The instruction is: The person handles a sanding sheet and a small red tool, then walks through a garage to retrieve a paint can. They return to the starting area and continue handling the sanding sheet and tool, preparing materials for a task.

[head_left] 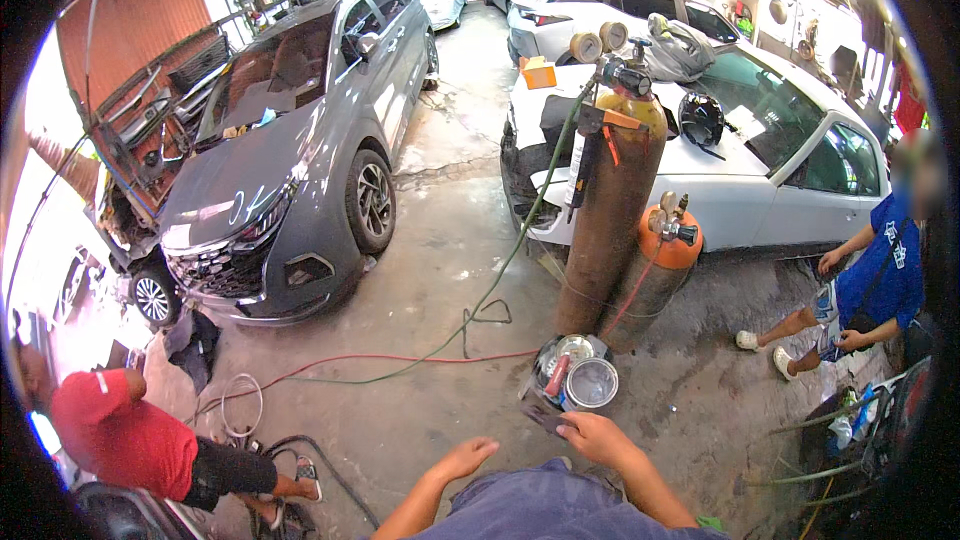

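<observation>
My right hand (602,439) is closed on the near edge of a dark, flat, thin piece (543,414), whose exact kind I cannot make out. My left hand (468,459) hovers in front of my body, holding nothing, with its fingers loosely stretched toward the right. Just beyond the dark piece stands an open round can (592,383), pale grey inside. Beside it are another round tin (575,348) and a small red-handled thing (558,376), close to the foot of the gas cylinders. My right fingers stay apart from the can.
A tall brown gas cylinder (612,210) and a shorter orange-topped one (662,275) stand ahead. Red and green hoses (440,354) cross the concrete floor. A grey car (270,150) is at left, a white car (740,180) at right. People stand at left (130,430) and right (885,270).
</observation>
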### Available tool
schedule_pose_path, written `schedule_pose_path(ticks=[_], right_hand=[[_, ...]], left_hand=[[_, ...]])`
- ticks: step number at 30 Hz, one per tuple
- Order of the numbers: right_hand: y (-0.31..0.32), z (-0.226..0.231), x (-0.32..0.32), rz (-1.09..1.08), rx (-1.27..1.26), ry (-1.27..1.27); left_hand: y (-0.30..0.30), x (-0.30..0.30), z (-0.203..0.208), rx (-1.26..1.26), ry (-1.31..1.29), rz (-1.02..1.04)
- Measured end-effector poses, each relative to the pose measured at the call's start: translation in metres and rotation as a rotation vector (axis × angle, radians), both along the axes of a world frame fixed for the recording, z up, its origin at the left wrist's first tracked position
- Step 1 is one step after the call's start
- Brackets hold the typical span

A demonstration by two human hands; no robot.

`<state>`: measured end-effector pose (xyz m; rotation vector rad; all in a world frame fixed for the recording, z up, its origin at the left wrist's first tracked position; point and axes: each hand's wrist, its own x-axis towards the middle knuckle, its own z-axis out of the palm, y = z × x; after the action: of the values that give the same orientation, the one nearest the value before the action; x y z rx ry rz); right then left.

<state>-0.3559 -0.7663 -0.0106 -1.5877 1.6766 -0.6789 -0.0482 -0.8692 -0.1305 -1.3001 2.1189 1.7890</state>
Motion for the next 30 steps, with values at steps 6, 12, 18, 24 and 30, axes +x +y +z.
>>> schedule_pose_path(ticks=[6,12,18,24,30], right_hand=[[0.016,0.026,0.042,0.178,0.12,-0.055],[0.027,0.049,0.079,0.293,0.19,-0.128],[0.055,0.036,0.102,-0.089,0.111,-0.661],[0.062,0.005,0.091,-0.424,-0.175,-0.842],[0.046,0.037,0.1,-0.578,-0.32,-0.907]], left_hand=[[0.013,-0.024,0.131,-0.242,0.471,0.068],[0.043,0.032,0.154,-0.063,0.18,-0.017],[0.079,0.086,0.088,0.039,0.619,0.677],[0.093,0.103,0.108,0.315,0.935,0.995],[0.108,0.076,0.107,0.514,1.006,0.789]])
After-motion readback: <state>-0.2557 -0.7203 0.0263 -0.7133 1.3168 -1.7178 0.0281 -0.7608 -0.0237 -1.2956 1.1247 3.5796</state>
